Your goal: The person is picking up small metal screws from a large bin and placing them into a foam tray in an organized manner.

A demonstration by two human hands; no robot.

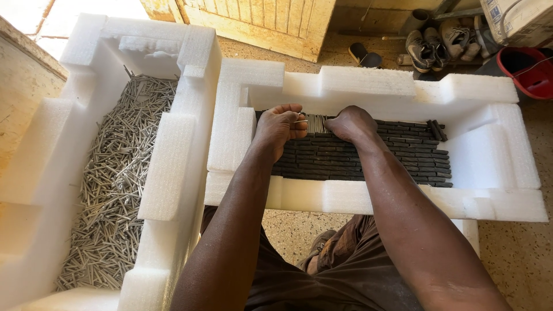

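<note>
Both of my hands hold a short row of thin grey metal rods (316,122) between them, at the back of a white foam tray (368,87). My left hand (277,128) grips the row's left end, and my right hand (352,123) is closed against its right end. Below and to the right of the hands, dark rods (403,155) lie packed in flat rows that fill the tray floor. A second white foam tray (173,155) on my left holds a loose heap of grey metal rods (115,173).
Shoes (438,43) and a dark sandal (364,56) lie on the speckled floor behind the tray. A red bucket (533,74) stands at the far right. A yellow wooden door (259,23) is at the back. My knees are under the near tray edge.
</note>
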